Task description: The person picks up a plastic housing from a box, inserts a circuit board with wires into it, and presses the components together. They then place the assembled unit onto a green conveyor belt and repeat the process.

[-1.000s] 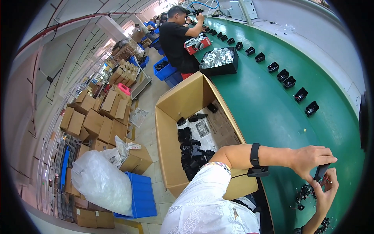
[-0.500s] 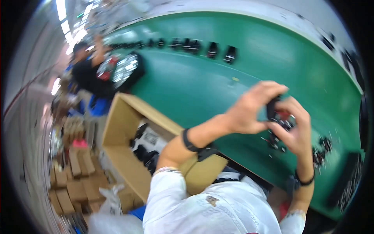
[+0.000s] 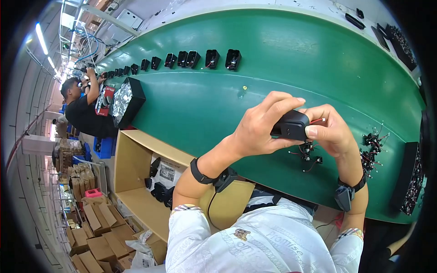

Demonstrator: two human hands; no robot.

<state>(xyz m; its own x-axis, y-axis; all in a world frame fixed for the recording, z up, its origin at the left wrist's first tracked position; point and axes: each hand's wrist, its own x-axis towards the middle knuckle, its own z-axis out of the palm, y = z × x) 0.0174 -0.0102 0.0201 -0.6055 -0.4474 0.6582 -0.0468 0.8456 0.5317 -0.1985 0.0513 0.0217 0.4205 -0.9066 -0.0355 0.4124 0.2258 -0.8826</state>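
Above the green bench, my left hand grips a black plastic housing from its left side, with fingers over the top and thumb below. The thumb of my right hand presses on the housing's right end, and its fingers are curled behind. A short red wire with a white plug sticks out between the housing and my right fingers. Below my hands lie small black wired parts, partly hidden. More wired parts are heaped right of my right wrist.
Several black housings stand in a row along the far bench. An open cardboard box with black parts is at my left. A black tray of small parts sits far right. Another person works at the left beside a foil-lined black box.
My view has swung, so the row of housings appears farther left. The blur on my hands is gone; the housing now lies crosswise between them, with the red wire showing.
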